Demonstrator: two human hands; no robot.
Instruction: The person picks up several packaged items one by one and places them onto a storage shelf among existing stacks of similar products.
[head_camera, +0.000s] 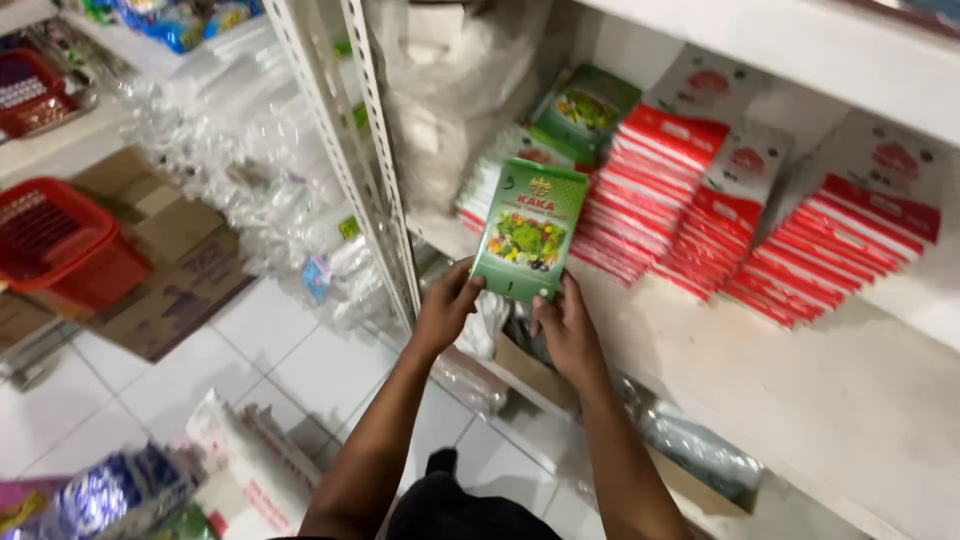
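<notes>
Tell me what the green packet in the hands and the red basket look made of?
Green packet: looks like thin glossy plastic film or coated paper, since it is flat with a printed picture and slight sheen. Red basket: seemingly moulded plastic, with a uniform colour and slotted lattice walls.

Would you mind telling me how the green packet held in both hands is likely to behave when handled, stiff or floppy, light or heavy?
The green packet stays flat though the left hand and right hand grip only its lower corners, so it seems fairly stiff. It is thin, so probably light. Its glossy face may be slippery.
</notes>
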